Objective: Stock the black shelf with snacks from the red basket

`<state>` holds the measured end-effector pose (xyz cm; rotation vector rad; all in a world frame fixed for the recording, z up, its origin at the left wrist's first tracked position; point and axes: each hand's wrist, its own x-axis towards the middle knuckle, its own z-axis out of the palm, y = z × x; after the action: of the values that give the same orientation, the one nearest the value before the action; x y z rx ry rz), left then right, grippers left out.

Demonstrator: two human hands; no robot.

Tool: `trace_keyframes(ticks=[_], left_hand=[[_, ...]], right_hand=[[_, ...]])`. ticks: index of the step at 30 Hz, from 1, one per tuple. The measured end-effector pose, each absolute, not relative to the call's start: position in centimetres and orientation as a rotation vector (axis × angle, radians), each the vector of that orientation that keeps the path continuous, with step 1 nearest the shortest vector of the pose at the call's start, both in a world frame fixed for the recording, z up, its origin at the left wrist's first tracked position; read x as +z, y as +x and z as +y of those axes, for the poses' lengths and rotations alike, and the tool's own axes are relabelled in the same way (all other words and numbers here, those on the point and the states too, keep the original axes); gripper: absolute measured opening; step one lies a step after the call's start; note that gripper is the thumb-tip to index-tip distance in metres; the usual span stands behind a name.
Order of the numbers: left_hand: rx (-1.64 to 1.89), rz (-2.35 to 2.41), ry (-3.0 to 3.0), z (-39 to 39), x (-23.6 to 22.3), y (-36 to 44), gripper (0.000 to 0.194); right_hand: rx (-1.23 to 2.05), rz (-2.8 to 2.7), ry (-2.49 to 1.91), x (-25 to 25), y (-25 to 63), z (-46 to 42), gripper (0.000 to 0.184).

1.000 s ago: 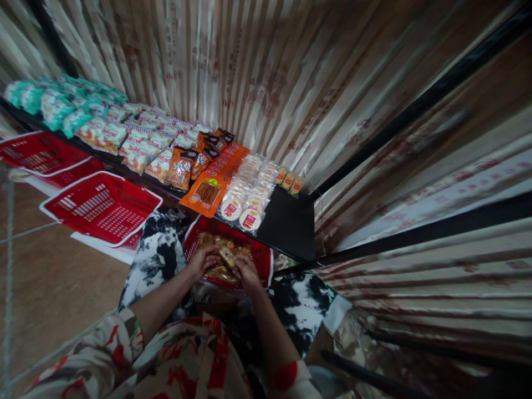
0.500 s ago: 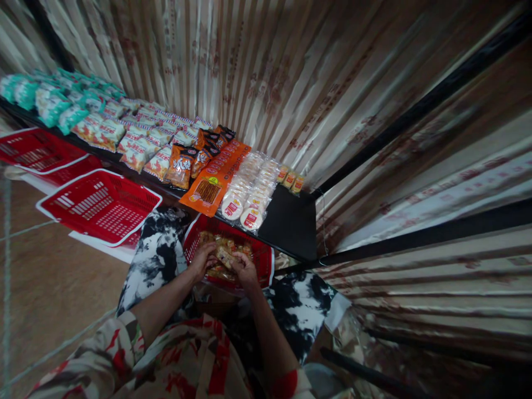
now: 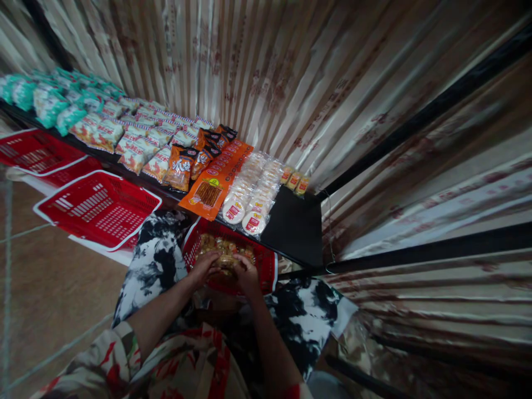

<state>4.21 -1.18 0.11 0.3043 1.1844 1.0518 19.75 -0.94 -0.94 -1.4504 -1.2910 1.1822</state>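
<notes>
Between my knees sits a red basket (image 3: 266, 271) with small clear-wrapped brownish snack packets (image 3: 220, 243) inside. My left hand (image 3: 205, 266) and my right hand (image 3: 248, 275) are over it, gripping opposite ends of a clear-wrapped snack packet (image 3: 226, 261). The fingers of both are bent around its ends, and the dim light blurs its print. On the black shelf just beyond the basket lie an orange snack bag (image 3: 211, 185) and two rows of round white rice crackers (image 3: 253, 208) in clear wrap.
Farther left along the black shelf (image 3: 297, 221) are orange-black bags (image 3: 182, 166), white bags (image 3: 137, 149) and teal bags (image 3: 50, 100). Small yellow packets (image 3: 294, 182) lie near its right end. Two more red baskets, one nearer (image 3: 100, 208), stand at left. A black pole (image 3: 415, 119) crosses the curtain.
The packet between my hands has turned from slanted to nearly level, and my hands have shifted slightly. The whole view has moved a little.
</notes>
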Motion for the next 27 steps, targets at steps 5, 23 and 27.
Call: trace_keyframes(ticks=[5, 23, 27], left_hand=[[1.059, 1.139, 0.325, -1.1, -0.1, 4.2, 0.021], [0.972, 1.031, 0.431, -1.5, 0.3, 5.0, 0.035], [0.923, 1.047, 0.427, -1.6, 0.5, 4.8, 0.035]], right_hand=[[1.282, -1.105, -1.437, -1.0, 19.1, -0.7, 0.049], [1.409, -0.845, -1.525, -0.7, 18.9, -0.5, 0.048], [1.416, -0.839, -1.443, -0.7, 18.7, -0.4, 0.051]])
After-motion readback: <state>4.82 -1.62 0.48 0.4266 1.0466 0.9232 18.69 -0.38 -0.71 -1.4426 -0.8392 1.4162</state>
